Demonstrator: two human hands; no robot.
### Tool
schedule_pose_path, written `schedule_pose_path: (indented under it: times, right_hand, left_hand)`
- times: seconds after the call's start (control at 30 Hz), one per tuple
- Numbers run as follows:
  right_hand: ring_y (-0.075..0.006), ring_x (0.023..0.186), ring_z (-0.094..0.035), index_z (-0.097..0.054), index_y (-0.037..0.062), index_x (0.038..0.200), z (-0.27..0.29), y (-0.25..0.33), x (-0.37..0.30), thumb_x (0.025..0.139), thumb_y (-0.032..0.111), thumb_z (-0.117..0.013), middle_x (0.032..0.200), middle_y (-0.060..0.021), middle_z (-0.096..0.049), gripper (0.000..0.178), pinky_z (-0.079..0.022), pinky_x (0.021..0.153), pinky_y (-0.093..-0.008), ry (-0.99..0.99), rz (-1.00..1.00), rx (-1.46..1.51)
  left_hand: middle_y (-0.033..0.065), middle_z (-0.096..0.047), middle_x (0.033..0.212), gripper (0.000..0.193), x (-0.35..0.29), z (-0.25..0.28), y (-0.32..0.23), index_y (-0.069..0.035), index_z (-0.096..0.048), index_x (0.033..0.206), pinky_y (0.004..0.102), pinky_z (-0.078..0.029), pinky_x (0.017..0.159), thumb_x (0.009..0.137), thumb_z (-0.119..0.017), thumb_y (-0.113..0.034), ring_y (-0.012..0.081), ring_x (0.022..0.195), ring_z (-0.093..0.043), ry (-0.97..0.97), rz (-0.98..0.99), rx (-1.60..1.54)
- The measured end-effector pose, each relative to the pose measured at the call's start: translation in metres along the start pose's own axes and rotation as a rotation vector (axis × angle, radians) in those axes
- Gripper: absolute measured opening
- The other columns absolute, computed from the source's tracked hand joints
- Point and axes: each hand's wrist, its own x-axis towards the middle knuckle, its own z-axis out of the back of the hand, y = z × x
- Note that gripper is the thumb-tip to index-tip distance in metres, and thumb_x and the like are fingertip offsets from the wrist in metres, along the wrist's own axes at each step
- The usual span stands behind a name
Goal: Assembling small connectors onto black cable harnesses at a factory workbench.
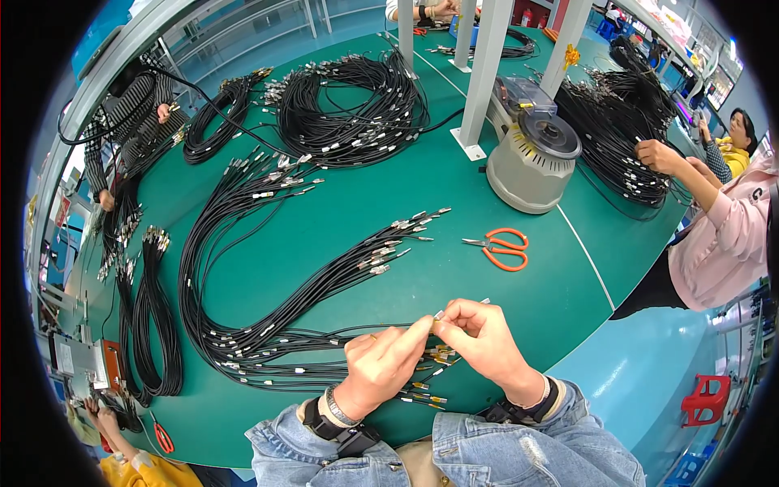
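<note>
at the green table's near edge, left hand and right hand pinch narrowly on a small cable end, presumably for steadiness; cables lie curved leftward, scissors apparently within reach.

At the bottom middle, the left hand and right hand pinch a small shiny piece together. Long black cables curve over the green table, left of the middle. Orange-handled scissors lie right of the middle. A round gray machine stands at the upper right. A person in pink is by the right edge.
</note>
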Motion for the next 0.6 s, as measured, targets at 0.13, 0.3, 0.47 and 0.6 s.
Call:
schedule_pose_path:
  times: [0.13,0.3,0.47,0.6]
  right_hand:
    - [-0.0022,0.065,-0.050,-0.061,-0.0018,0.084,0.001,0.001,-0.001,0.086,0.009,-0.060,0.071,0.0011,-0.058,0.011,-0.039,0.055,-0.0198,0.014,-0.012,0.003]
    - [-0.0029,0.072,-0.051,-0.059,-0.0029,0.091,0.000,0.010,-0.003,0.087,0.010,-0.060,0.080,-0.0001,-0.059,0.013,-0.041,0.060,-0.0195,0.051,-0.104,0.159]
    - [-0.0073,0.078,-0.054,-0.060,-0.0009,0.094,0.004,0.005,-0.003,0.089,0.010,-0.057,0.086,-0.0004,-0.057,0.013,-0.044,0.070,-0.0220,0.124,-0.120,0.285]
    - [-0.0048,0.073,-0.050,-0.059,-0.0037,0.095,-0.008,0.010,-0.005,0.087,0.008,-0.060,0.080,-0.0003,-0.055,0.014,-0.042,0.065,-0.0215,0.035,-0.047,0.306]
  left_hand:
    - [0.0023,-0.056,0.058,0.033,0.000,0.000,0.003,-0.006,-0.066,0.098,0.0238,-0.038,0.040,0.068,-0.072,0.005,0.0127,0.043,-0.051,0.008,-0.048,0.008]
    - [0.0039,-0.055,0.057,0.032,0.002,0.001,0.002,-0.004,-0.066,0.098,0.0241,-0.037,0.040,0.068,-0.072,0.007,0.0128,0.042,-0.050,-0.076,0.009,-0.041]
    - [0.0045,-0.055,0.057,0.032,0.002,0.001,0.002,-0.003,-0.066,0.098,0.0241,-0.038,0.040,0.068,-0.071,0.008,0.0129,0.042,-0.050,-0.089,0.035,-0.036]
    - [0.0044,-0.055,0.057,0.030,0.004,0.000,0.001,-0.003,-0.066,0.096,0.0239,-0.038,0.040,0.069,-0.072,0.008,0.0131,0.042,-0.050,-0.097,0.045,-0.052]
